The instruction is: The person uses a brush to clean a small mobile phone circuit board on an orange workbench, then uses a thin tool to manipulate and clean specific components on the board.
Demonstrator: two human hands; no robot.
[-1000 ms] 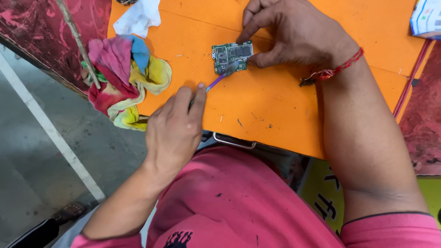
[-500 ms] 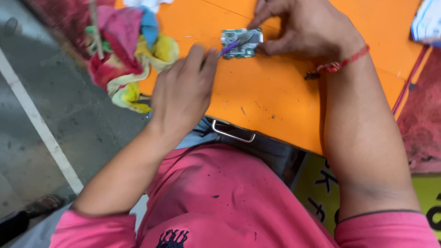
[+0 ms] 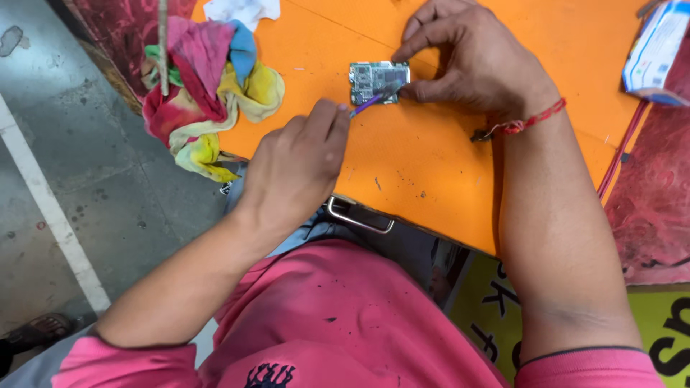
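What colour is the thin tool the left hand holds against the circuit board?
Purple. The tool in the left hand shows best in the head view, tip on the circuit board.

A flat orange work board [image 3: 445, 179] with a smooth, slightly scuffed surface carries everything here, a metal handle [image 3: 359, 215] fixed under its near edge. A small green rectangular circuit board [image 3: 374, 80] lies flat on it, toward the far side. Left of the circuit board, a crumpled multicoloured cloth rag [image 3: 208, 86] in pink, yellow, blue and green rests on the orange board's left edge and hangs partly over it. Beyond the rag, farther from the circuit board, lies a white crumpled cloth [image 3: 241, 11]. Well to the right of the circuit board, at the orange board's far right corner, sits a white and blue carton [image 3: 654, 54].
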